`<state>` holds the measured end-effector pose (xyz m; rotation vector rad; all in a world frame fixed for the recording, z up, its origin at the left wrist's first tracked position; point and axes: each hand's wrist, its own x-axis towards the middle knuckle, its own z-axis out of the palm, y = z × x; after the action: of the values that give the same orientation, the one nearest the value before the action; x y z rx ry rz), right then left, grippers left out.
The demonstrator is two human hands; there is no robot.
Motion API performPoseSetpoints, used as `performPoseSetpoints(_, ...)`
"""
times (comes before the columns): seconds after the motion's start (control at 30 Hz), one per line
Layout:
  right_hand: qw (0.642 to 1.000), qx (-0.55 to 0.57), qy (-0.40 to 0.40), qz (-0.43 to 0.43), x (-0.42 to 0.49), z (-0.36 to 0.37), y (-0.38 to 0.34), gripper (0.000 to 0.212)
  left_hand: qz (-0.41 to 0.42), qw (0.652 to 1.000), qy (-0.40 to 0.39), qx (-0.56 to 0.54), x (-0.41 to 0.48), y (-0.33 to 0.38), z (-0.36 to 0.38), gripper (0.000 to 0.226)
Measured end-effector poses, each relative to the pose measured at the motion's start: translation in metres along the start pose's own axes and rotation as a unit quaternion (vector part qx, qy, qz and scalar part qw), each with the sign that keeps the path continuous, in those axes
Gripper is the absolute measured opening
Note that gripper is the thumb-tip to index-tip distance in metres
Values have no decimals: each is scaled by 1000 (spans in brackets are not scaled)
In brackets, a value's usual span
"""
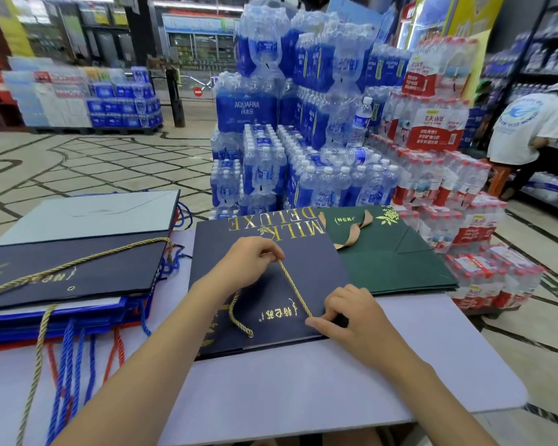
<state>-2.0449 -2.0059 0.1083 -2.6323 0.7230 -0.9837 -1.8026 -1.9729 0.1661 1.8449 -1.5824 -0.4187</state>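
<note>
A flat navy paper gift bag (316, 268) with gold "MILK DELUXE" lettering lies on the pale table (287, 391) in front of me. A gold twisted rope handle (295, 289) runs across it. My left hand (252, 257) pinches the upper end of that rope. My right hand (348, 312) pinches the lower end near the bag's front edge. A second loose loop of gold rope (237, 320) curls on the bag to the left.
A stack of flat navy and blue bags (65, 272) with gold, blue and red cords lies left. A green bag (397, 262) with tan ribbon lies right. Stacked bottled-water packs (303, 140) stand beyond the table. A person (529, 127) stands at shelves far right.
</note>
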Motion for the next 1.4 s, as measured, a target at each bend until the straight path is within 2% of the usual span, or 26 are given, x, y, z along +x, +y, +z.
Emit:
performPoseSetpoints(0.1,1000,0,-15,15,1,0,0,36,-20,996,78,-40,11,0,2,25)
performPoseSetpoints(0.23,998,6,-40,45,1,-4,-2,36,18,981,193,9,3,16,-4,31)
performPoseSetpoints(0.27,997,9,-45,55,1,-5,-2,35,39,981,189,13,-6,22,-4,33)
performPoseSetpoints(0.33,995,31,-43,83,2,-9,-2,30,99,985,134,50,-32,32,3,32)
performPoseSetpoints(0.4,994,42,-21,102,3,-11,-4,20,138,978,54,147,-62,34,21,32)
performPoseSetpoints(0.5,984,3,66,163,3,-12,-2,10,74,966,-47,244,-86,19,46,59)
performPoseSetpoints(0.57,959,-22,112,261,1,-17,-4,9,43,965,-60,251,-90,10,54,70)
performPoseSetpoints(0.6,945,-23,110,307,0,-20,-6,9,40,968,-55,243,-90,7,56,72)
performPoseSetpoints(0.77,890,39,39,453,4,-30,-17,12,56,977,-29,203,-92,12,53,73)
performPoseSetpoints(0.83,859,179,66,474,15,-36,-25,16,63,976,-28,206,-96,20,48,84)
performPoseSetpoints(0.9,807,337,105,474,29,-46,-40,24,78,965,-14,248,-98,26,43,91)
performPoseSetpoints(1.0,765,475,105,422,43,-65,-67,31,112,955,51,271,-92,36,28,75)
performPoseSetpoints(1.1,732,570,82,365,47,-69,-83,50,155,945,185,221,-86,47,-1,57)
performPoseSetpoints(1.17,764,522,40,378,41,-57,-90,49,148,950,241,132,-91,56,-19,52)
performPoseSetpoints(1.23,782,479,-41,397,30,-37,-102,39,123,946,292,65,-98,68,-35,42)
performPoseSetpoints(1.3,764,487,-107,410,20,-17,-115,43,113,925,362,15,-103,82,-44,29)
performPoseSetpoints(1.4,737,522,-118,413,21,-1,-129,50,70,894,423,-128,-109,102,-48,29)
